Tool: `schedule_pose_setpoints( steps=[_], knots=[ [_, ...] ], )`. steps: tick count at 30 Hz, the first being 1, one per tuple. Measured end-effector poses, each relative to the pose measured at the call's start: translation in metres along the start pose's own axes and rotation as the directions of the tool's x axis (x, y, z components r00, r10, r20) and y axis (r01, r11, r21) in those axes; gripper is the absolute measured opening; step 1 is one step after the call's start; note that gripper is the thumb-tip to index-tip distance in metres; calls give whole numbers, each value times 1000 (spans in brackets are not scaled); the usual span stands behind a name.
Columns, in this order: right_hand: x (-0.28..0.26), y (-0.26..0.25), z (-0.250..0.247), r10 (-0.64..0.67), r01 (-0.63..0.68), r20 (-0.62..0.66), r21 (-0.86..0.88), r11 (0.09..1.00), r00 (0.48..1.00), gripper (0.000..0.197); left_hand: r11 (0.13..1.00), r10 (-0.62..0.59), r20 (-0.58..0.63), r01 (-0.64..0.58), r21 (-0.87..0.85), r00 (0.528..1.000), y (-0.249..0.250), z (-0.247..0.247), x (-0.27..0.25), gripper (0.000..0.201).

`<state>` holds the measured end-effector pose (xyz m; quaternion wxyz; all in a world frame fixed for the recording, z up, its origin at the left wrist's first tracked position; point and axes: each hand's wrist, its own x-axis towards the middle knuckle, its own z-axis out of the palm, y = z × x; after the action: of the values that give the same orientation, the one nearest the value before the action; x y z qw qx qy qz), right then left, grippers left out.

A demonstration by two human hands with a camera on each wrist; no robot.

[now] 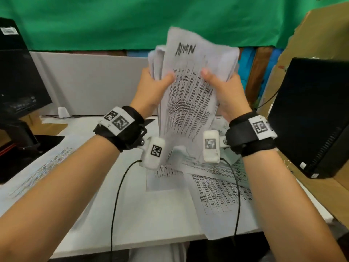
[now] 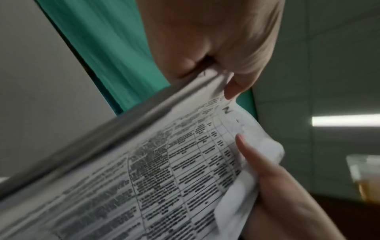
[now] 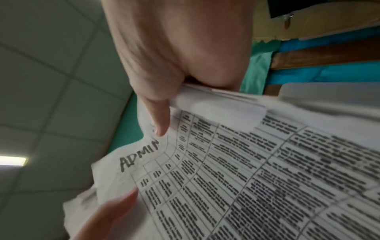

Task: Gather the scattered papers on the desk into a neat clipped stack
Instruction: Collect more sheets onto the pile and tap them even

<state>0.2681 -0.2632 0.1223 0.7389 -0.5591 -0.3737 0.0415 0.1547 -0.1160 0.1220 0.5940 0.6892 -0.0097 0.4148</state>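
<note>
I hold a stack of printed papers [image 1: 188, 91] upright above the desk, its front sheet marked "ADMIN" by hand. My left hand [image 1: 153, 87] grips the stack's left edge, thumb on the front sheet. My right hand [image 1: 224, 89] grips the right edge the same way. The left wrist view shows the stack [image 2: 144, 170] edge-on, pinched under my left hand [image 2: 222, 53]. The right wrist view shows the stack [image 3: 257, 170] with my right hand [image 3: 174, 65] and its thumb beside the word "ADMIN". Loose printed sheets [image 1: 217, 186] lie on the white desk [image 1: 141, 214] below. No clip is visible.
A black monitor [image 1: 17, 76] stands at the left and a black computer case [image 1: 313, 118] at the right, on a cardboard surface. A grey partition [image 1: 90, 82] and green cloth [image 1: 113, 21] stand behind. Another sheet [image 1: 37, 173] lies on the desk's left part.
</note>
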Motion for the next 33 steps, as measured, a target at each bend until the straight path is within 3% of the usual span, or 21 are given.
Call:
schedule_pose_setpoints(
  steps=[2, 4, 6, 7, 8, 9, 11, 13, 15, 17, 19, 20, 21, 22, 23, 24, 25, 27, 29, 31, 33],
  knots=[
    [-1, -3, -9, -32, 37, 52, -94, 995, 998, 38, 997, -6, 10, 7, -80, 1000, -1, -5, 0, 16],
    [-6, 16, -23, 69, -50, 103, -176, 983, 992, 54, 974, -218, 160, 225, -23, 963, -23, -21, -7, 20],
    [-18, 47, -39, 260, -242, 63, -210, 947, 964, 85, 859, -509, 336, 444, 254, 792, -56, -36, -21, 44],
    [-24, 64, -45, 330, -318, 44, -173, 932, 943, 97, 800, -590, 377, 455, 391, 714, -69, -39, -29, 47],
    [-29, 78, -48, 369, -364, 20, -119, 924, 929, 100, 758, -631, 380, 432, 488, 677, -80, -39, -35, 44],
    [-33, 84, -47, 383, -383, -9, -75, 921, 924, 97, 757, -617, 360, 403, 514, 700, -85, -35, -38, 41],
    [-35, 82, -38, 342, -342, -69, 1, 940, 937, 87, 841, -496, 245, 391, 373, 833, -83, -18, -39, 44],
    [-32, 65, -26, 237, -236, -104, 22, 972, 966, 73, 937, -306, 87, 284, 202, 948, -69, 2, -36, 48],
    [-24, 52, -23, 157, -164, -123, -44, 985, 980, 73, 966, -201, -4, 199, 162, 980, -57, 12, -30, 79],
    [-22, 53, -31, 170, -177, -82, -96, 979, 982, 71, 945, -286, -22, 286, 161, 958, -57, 6, -28, 93],
    [-28, 71, -47, 315, -312, -28, -251, 917, 949, 91, 887, -433, 131, 396, 238, 892, -72, -10, -33, 67],
    [-35, 83, -54, 405, -382, 2, -329, 864, 914, 95, 822, -533, 229, 434, 369, 815, -83, -18, -40, 54],
    [-41, 97, -60, 487, -437, 34, -389, 811, 873, 94, 741, -639, 309, 455, 494, 705, -93, -22, -47, 46],
    [-48, 107, -62, 537, -475, 50, -405, 781, 842, 92, 670, -714, 331, 466, 578, 617, -101, -24, -54, 43],
    [-50, 117, -64, 555, -506, 40, -361, 783, 831, 93, 646, -739, 322, 486, 589, 592, -110, -25, -57, 44],
    [-50, 124, -65, 541, -517, 5, -290, 806, 841, 98, 666, -716, 280, 506, 548, 639, -111, -24, -59, 42],
    [-49, 127, -64, 518, -514, -48, -230, 826, 854, 100, 716, -661, 206, 524, 462, 722, -114, -23, -57, 40],
    [-46, 116, -56, 456, -473, -134, -160, 866, 880, 77, 807, -557, 52, 526, 269, 829, -121, -23, -50, 40],
    [-45, 113, -51, 452, -475, -168, -133, 870, 876, 41, 809, -514, -68, 510, 293, 855, -129, -24, -48, 28],
    [-49, 123, -53, 559, -587, -191, -151, 795, 807, 33, 726, -512, -167, 528, 441, 843, -141, -27, -52, 10],
    [-58, 138, -54, 674, -703, -200, -191, 685, 711, 34, 606, -534, -205, 541, 583, 820, -152, -32, -57, 24]
  ],
)
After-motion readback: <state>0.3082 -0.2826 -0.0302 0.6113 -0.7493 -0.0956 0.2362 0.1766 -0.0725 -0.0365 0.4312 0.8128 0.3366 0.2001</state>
